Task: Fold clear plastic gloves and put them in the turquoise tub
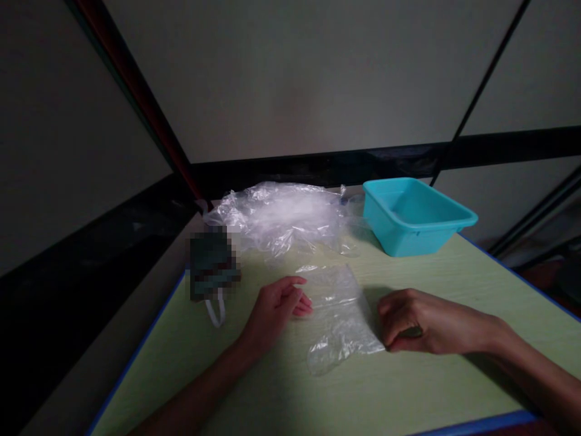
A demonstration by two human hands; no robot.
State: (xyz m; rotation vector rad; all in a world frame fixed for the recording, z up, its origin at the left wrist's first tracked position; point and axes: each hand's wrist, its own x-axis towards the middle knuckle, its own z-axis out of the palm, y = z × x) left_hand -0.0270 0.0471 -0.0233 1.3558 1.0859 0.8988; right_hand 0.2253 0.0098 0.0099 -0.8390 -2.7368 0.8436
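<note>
A clear plastic bag (338, 306) lies flat on the table, crinkled toward its near end. My right hand (415, 321) pinches the bag's near right corner between thumb and fingers. At the bag's left edge is my left hand (282, 306), its fingers loosely bent and apart, with nothing visible in them. Whether those fingertips touch the plastic, I cannot tell.
A heap of clear plastic bags (290, 215) lies at the back of the pale green table (267, 393). An open turquoise basin (408, 239) stands at the back right. On the left sits a pixelated dark object (212, 266) with a white loop. A wall (295, 85) rises behind.
</note>
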